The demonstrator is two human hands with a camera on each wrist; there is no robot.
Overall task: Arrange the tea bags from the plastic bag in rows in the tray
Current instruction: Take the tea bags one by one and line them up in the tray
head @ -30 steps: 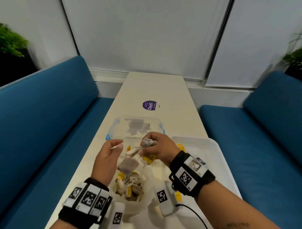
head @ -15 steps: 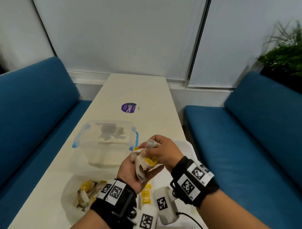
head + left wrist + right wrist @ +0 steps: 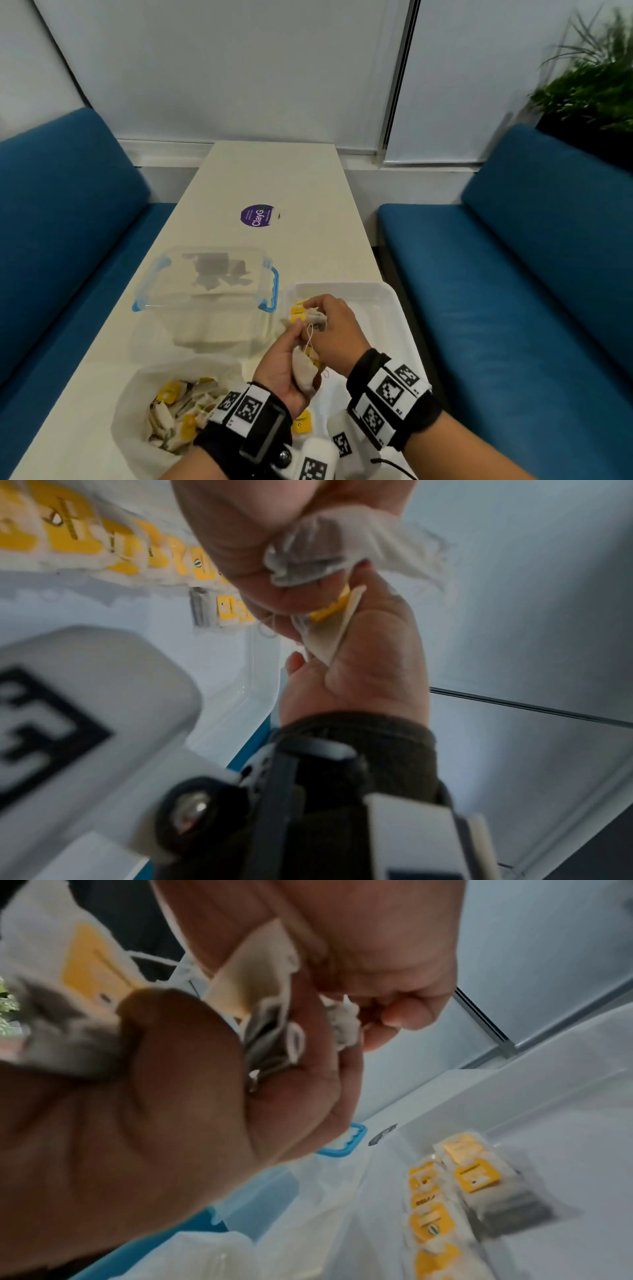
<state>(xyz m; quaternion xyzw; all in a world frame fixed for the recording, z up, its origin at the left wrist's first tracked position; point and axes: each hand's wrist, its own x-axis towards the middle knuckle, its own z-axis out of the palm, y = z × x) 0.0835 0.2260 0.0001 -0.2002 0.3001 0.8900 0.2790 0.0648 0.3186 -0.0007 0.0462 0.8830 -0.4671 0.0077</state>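
Pale surface between blue benches | tray near right, partial row laid | plastic bag near left | both hands pinch tea bags, strings tangled | light, limp, tearable: grip pouch edge, not string.

a long cream table runs between two blue benches, the left bench and the right bench, toward pale window blinds, with a green plant at the right corner.

Yellow-tagged tea bags fill the open plastic bag; others line the white tray.
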